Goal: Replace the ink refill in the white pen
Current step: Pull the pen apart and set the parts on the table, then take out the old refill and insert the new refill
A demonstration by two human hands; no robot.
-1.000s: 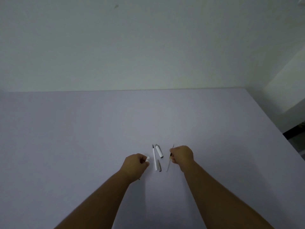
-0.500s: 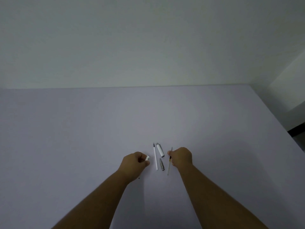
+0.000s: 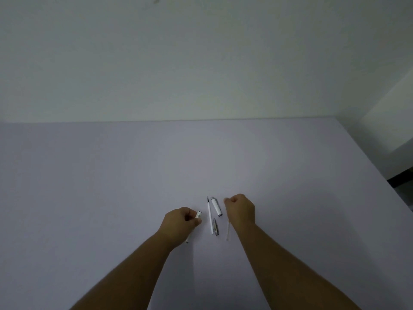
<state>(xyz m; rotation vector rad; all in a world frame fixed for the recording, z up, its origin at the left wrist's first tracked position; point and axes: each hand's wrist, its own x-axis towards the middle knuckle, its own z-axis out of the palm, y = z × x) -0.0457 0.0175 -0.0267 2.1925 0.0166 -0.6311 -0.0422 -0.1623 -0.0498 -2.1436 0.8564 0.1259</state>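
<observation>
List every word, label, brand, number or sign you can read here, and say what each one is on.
None can be read.
Pen cap: no print shows.
White refill: too small to tell.
Metal tip piece: no marks show.
Pen barrel in the left hand: mostly hidden.
Thin refill by the right hand: blurred.
Table and wall: blank.

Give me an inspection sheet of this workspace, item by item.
Surface: pale table, mostly bare.
Job's things: white refill, white pen cap and grey tip section lie between the hands; left hand holds the white barrel; a thin translucent refill sits under the right hand.
Clutter: nothing seen.
Grippers: both hands closed.
Cables: nothing seen.
Surroundings: plain wall.
</observation>
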